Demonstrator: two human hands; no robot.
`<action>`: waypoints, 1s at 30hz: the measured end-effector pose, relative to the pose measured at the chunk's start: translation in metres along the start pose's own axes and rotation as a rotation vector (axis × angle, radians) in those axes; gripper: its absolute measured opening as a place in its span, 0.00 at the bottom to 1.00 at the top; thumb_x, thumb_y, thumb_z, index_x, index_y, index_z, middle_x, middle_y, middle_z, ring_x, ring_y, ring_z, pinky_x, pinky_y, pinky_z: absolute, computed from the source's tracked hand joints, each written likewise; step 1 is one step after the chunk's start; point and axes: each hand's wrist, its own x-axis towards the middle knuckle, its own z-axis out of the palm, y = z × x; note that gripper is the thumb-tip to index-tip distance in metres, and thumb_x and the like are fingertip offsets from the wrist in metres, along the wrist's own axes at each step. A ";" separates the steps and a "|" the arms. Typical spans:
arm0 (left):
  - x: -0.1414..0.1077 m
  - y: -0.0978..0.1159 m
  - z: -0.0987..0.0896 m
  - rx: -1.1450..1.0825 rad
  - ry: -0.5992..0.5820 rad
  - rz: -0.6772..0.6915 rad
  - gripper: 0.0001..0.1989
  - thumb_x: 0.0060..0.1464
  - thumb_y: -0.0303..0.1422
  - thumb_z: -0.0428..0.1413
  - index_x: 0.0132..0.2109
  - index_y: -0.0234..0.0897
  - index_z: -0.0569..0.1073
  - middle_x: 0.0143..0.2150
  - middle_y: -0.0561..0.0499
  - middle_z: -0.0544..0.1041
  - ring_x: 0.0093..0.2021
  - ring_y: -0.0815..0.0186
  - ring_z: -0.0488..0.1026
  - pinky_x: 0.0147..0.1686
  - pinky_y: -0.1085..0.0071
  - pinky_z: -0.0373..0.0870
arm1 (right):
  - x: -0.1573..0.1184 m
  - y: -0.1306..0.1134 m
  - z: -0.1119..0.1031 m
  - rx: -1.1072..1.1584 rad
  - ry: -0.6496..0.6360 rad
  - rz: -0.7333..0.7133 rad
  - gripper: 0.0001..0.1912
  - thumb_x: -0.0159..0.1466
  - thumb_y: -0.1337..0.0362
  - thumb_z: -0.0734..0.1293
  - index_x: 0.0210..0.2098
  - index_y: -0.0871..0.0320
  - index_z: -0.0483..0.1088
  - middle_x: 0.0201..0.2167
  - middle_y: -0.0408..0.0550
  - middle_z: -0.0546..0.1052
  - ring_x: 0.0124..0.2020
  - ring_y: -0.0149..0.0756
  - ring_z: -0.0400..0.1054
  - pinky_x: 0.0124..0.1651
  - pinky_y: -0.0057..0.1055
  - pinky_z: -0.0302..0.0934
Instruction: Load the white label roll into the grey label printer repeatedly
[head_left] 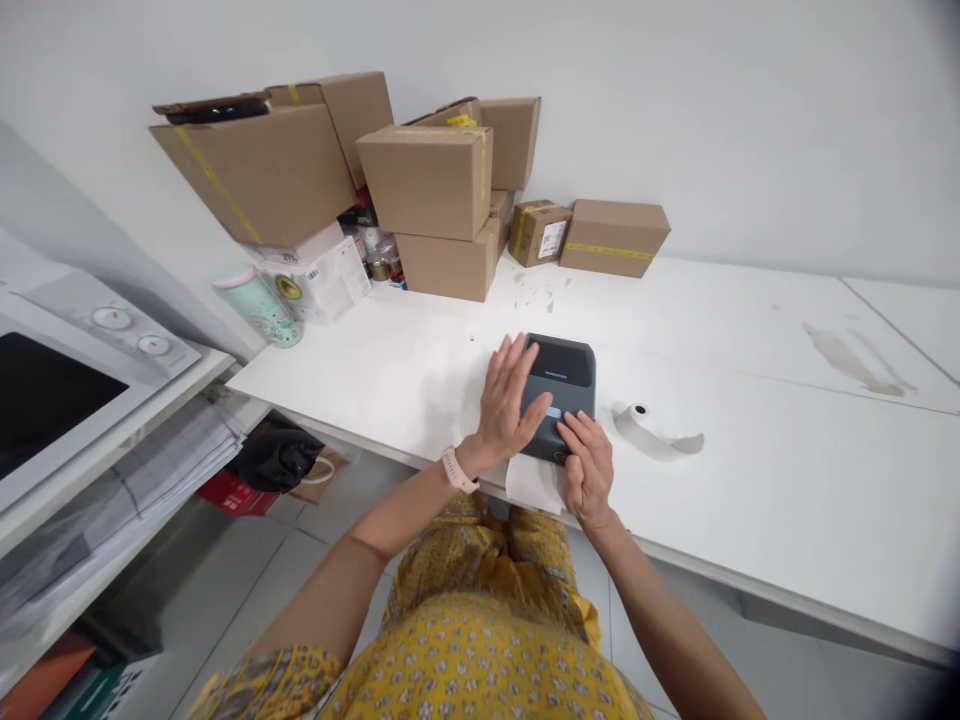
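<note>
A dark grey receipt printer [559, 362] lies near the front edge of the white table, with a strip of white paper [534, 484] at its front end. My left hand [508, 405] is along the printer's left side, fingers stretched out and thumb spread over its top. On the front right corner, my right hand [589, 468] has its fingers bent over the top and its thumb at the front edge. To the right stands a small paper roll [646, 430], partly unrolled.
Cardboard boxes [424, 185] are stacked at the back left, and a low box [615, 237] is by the wall. A mint tumbler [262, 308] stands at the table's left end. Further left, a microwave [82, 360] sits on a shelf above stacked papers [135, 480].
</note>
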 end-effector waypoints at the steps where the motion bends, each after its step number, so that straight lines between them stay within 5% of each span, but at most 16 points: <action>1: 0.007 -0.003 0.005 0.049 -0.082 0.029 0.32 0.67 0.46 0.41 0.73 0.41 0.45 0.75 0.40 0.45 0.75 0.54 0.35 0.70 0.45 0.39 | -0.001 0.001 0.001 0.005 0.010 -0.002 0.26 0.69 0.69 0.54 0.64 0.54 0.64 0.61 0.54 0.71 0.65 0.49 0.62 0.64 0.59 0.56; 4: 0.014 -0.008 0.016 0.156 -0.288 0.046 0.33 0.67 0.47 0.39 0.73 0.39 0.45 0.75 0.38 0.43 0.75 0.53 0.33 0.69 0.42 0.36 | -0.006 0.006 0.003 0.018 0.020 0.010 0.26 0.69 0.69 0.54 0.64 0.53 0.64 0.60 0.53 0.72 0.64 0.49 0.63 0.64 0.58 0.57; 7: 0.010 -0.010 0.021 0.211 -0.351 0.040 0.33 0.67 0.46 0.39 0.73 0.37 0.44 0.75 0.37 0.42 0.75 0.53 0.32 0.69 0.41 0.33 | -0.013 0.010 0.007 0.022 0.017 0.048 0.25 0.69 0.67 0.54 0.63 0.53 0.66 0.58 0.52 0.74 0.64 0.49 0.64 0.64 0.59 0.57; 13: 0.014 -0.012 0.024 0.197 -0.326 0.036 0.32 0.67 0.44 0.41 0.72 0.39 0.46 0.75 0.38 0.45 0.75 0.51 0.33 0.69 0.40 0.33 | -0.014 0.011 0.011 0.054 0.076 0.074 0.24 0.69 0.66 0.54 0.61 0.52 0.68 0.55 0.51 0.76 0.62 0.49 0.66 0.63 0.60 0.58; 16: -0.011 -0.005 0.017 0.095 -0.186 -0.046 0.30 0.66 0.43 0.43 0.70 0.39 0.51 0.74 0.38 0.48 0.75 0.52 0.39 0.69 0.44 0.40 | -0.002 0.001 0.000 0.114 0.015 0.111 0.22 0.70 0.66 0.54 0.59 0.52 0.70 0.56 0.51 0.76 0.62 0.48 0.66 0.64 0.59 0.56; 19: -0.068 0.013 0.005 -0.094 0.065 -0.294 0.27 0.64 0.44 0.48 0.65 0.39 0.59 0.69 0.36 0.58 0.70 0.52 0.54 0.65 0.50 0.55 | 0.008 -0.011 -0.017 0.178 -0.032 0.279 0.21 0.71 0.63 0.54 0.59 0.51 0.69 0.58 0.50 0.74 0.63 0.46 0.63 0.65 0.57 0.55; 21: -0.106 0.024 -0.002 -0.271 0.209 -0.645 0.21 0.63 0.45 0.50 0.57 0.39 0.66 0.55 0.40 0.71 0.55 0.58 0.70 0.54 0.58 0.67 | 0.010 -0.017 -0.026 0.190 -0.049 0.392 0.22 0.72 0.60 0.54 0.62 0.51 0.66 0.62 0.50 0.70 0.67 0.46 0.58 0.66 0.57 0.53; 23: -0.128 0.032 -0.004 -0.562 0.033 -0.965 0.19 0.59 0.49 0.54 0.45 0.38 0.71 0.40 0.47 0.75 0.39 0.64 0.73 0.38 0.67 0.70 | 0.009 -0.020 -0.029 0.183 -0.067 0.430 0.23 0.72 0.57 0.52 0.63 0.50 0.64 0.65 0.49 0.67 0.70 0.46 0.52 0.68 0.58 0.49; 25: -0.131 0.034 -0.002 -0.813 -0.171 -1.135 0.21 0.51 0.52 0.59 0.36 0.36 0.72 0.31 0.51 0.72 0.30 0.68 0.69 0.28 0.72 0.64 | 0.007 -0.020 -0.029 0.166 -0.087 0.412 0.23 0.73 0.56 0.51 0.63 0.50 0.64 0.65 0.49 0.67 0.71 0.46 0.50 0.69 0.58 0.47; 30: -0.106 0.033 0.008 -0.918 -0.231 -1.163 0.23 0.40 0.50 0.66 0.26 0.34 0.69 0.22 0.56 0.65 0.22 0.74 0.60 0.24 0.73 0.54 | 0.003 -0.018 -0.022 0.049 -0.139 0.342 0.24 0.73 0.58 0.50 0.64 0.50 0.63 0.67 0.50 0.64 0.70 0.45 0.52 0.68 0.57 0.46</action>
